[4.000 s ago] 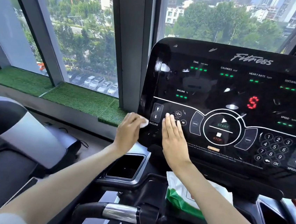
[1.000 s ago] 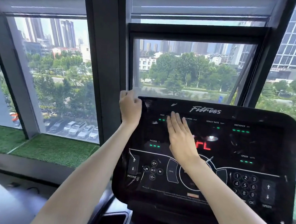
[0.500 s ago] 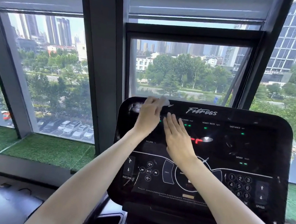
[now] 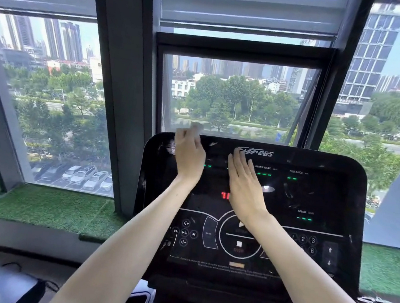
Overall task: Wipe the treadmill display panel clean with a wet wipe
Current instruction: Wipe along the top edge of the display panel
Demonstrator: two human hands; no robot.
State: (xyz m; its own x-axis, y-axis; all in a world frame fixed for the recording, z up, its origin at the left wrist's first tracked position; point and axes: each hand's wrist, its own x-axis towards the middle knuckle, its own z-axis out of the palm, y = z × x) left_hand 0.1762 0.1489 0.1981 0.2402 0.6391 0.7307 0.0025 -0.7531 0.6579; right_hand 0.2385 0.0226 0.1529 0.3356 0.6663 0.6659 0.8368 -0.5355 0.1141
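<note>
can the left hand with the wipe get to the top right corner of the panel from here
Probably not directly: the right hand lies flat on the panel between the left hand, holding the wipe, and that corner.

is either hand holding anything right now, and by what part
The left hand holds the wet wipe bunched at its fingertips, one end poking above them. The right hand lies flat, holding nothing.

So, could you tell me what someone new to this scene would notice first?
Probably the glossy black treadmill display panel filling the lower centre, with green and red lights glowing. Two bare arms reach up onto it: the left hand holds a blurred white wet wipe at the panel's top left edge, while the right hand lies flat beside it. Behind, big windows show trees and towers.
</note>
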